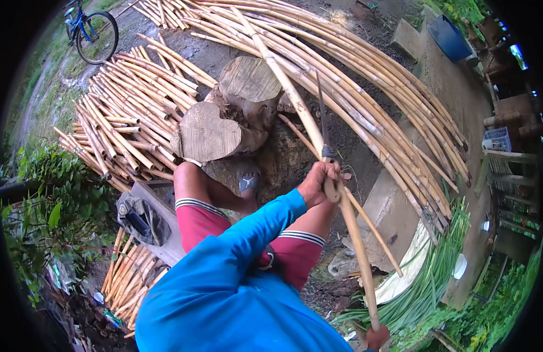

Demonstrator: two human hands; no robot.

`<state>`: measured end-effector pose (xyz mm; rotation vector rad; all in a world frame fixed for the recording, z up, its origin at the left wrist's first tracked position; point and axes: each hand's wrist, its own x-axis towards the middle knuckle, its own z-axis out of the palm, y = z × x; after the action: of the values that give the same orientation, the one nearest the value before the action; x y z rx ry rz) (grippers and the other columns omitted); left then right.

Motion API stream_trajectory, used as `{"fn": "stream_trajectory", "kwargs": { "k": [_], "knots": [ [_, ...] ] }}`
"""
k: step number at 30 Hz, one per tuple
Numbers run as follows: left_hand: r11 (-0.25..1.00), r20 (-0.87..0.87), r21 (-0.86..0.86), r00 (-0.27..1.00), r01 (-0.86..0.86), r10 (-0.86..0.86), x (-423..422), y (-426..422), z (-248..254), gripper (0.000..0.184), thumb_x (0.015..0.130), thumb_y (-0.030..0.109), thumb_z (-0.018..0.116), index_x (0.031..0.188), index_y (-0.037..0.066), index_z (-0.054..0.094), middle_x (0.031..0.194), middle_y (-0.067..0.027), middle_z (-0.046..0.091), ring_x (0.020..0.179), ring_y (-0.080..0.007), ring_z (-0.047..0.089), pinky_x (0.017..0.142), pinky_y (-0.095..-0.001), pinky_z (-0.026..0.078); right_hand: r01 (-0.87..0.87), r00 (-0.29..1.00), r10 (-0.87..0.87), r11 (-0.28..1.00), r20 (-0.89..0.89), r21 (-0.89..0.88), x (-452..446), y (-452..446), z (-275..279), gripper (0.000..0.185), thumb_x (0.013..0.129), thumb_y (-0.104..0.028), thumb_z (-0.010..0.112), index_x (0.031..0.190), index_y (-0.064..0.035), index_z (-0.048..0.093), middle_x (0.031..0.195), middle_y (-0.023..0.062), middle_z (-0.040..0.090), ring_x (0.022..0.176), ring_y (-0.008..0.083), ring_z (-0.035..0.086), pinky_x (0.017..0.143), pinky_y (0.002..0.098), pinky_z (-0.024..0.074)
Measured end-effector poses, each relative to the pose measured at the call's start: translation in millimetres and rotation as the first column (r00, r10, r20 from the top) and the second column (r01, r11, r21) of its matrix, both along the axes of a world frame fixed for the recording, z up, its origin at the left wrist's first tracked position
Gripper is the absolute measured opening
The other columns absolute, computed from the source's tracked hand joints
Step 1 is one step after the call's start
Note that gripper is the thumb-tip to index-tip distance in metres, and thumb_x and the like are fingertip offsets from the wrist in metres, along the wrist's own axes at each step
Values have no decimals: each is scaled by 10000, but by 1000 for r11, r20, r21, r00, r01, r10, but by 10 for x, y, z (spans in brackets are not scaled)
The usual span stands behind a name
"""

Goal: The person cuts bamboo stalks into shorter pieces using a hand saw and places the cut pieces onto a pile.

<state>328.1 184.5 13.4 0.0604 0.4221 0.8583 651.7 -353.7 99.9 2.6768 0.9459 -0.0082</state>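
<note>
One long tan bamboo pole (356, 252) slants past the right leg (309, 223); right hand (377, 338) closed round its lower end. Left arm (262, 217) crosses the body, left hand (318, 184) wrapped on one dark-bladed, wooden-handled knife (322, 117). Beyond: two pale sawn stumps (210, 132).

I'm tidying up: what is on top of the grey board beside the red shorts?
A patterned cloth item, possibly a cap, lies on the board, with a dark oblong object on it. Anything beneath the cloth item is covered.
</note>
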Motion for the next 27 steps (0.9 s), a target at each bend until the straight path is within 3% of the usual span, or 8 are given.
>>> {"fn": "stream_trajectory", "kwargs": {
  "k": [2, 6, 11, 14, 15, 22, 26, 27],
  "knots": [
    [992, 103, -117, 993, -52, 64, -539, -206, 278, 168, 572, 0, 551, 724, 59, 506, 926, -71, 531, 925, -280, 593, 844, -446, 530, -370, 919, 360, 928, -159, -42, -195, -6, 145, 267, 663, -372, 756, 811, -158, 697, 654, 107, 649, 577, 330, 628, 561, 436, 518],
    [982, 46, -122, 988, -142, 149, -1467, -732, 322, 178, 539, 45, 550, 704, 61, 485, 1014, -95, 529, 975, -303, 570, 915, -510, 496, -116, 984, 90, 978, -152, -171, -902, -87, 108, 227, 563, -203, 760, 705, -52, 668, 712, 180, 676, 673, 393, 656, 648, 507, 513],
    [959, -36, -105, 964, -265, 262, -1849, -341, 29, 145, 559, 86, 546, 678, 77, 463, 978, -111, 552, 936, -324, 552, 859, -482, 492, -228, 942, 215, 974, -259, -18, -1349, 489, 280, 215, 529, -176, 734, 702, -83, 645, 620, 179, 599, 614, 433, 590, 608, 535, 483],
    [958, 93, -13, 953, -288, 288, -1867, -184, 232, 121, 576, 64, 539, 671, 73, 465, 982, -131, 541, 944, -325, 551, 906, -493, 482, -308, 947, 314, 948, -73, 80, -1131, 579, 454, 208, 514, -149, 713, 683, -82, 614, 613, 190, 584, 608, 442, 577, 598, 534, 470],
    [956, 130, 4, 948, -294, 291, -1821, -167, 186, 119, 575, 53, 539, 672, 67, 471, 996, -132, 541, 963, -326, 553, 919, -504, 480, -196, 979, 197, 980, -54, 33, -1096, 735, 609, 203, 507, -136, 697, 644, -77, 560, 617, 192, 582, 625, 451, 568, 623, 540, 455],
    [954, 210, -33, 931, -299, 299, -1572, -66, -35, 146, 553, 46, 547, 694, 53, 510, 932, -115, 573, 923, -313, 598, 890, -519, 506, -271, 960, 267, 961, 83, 45, -693, 1167, 858, 201, 512, -111, 681, 639, -66, 531, 623, 207, 574, 646, 460, 555, 608, 557, 421],
    [945, 69, 8, 943, -326, 325, -1337, -11, 111, 157, 559, 25, 545, 699, 75, 492, 856, -56, 519, 875, -269, 585, 843, -463, 523, -265, 964, 263, 962, 47, 62, -689, 1195, 949, 187, 594, -118, 697, 607, -44, 525, 615, 232, 568, 647, 483, 555, 622, 564, 428],
    [941, 42, 1, 940, -339, 338, -1317, -23, 140, 173, 559, 10, 537, 717, 72, 501, 854, -53, 510, 868, -258, 582, 828, -441, 532, -246, 969, 246, 969, -25, -6, -651, 1132, 967, 195, 632, -214, 723, 742, -88, 624, 659, 203, 613, 659, 432, 599, 617, 527, 461]
  ]
}}
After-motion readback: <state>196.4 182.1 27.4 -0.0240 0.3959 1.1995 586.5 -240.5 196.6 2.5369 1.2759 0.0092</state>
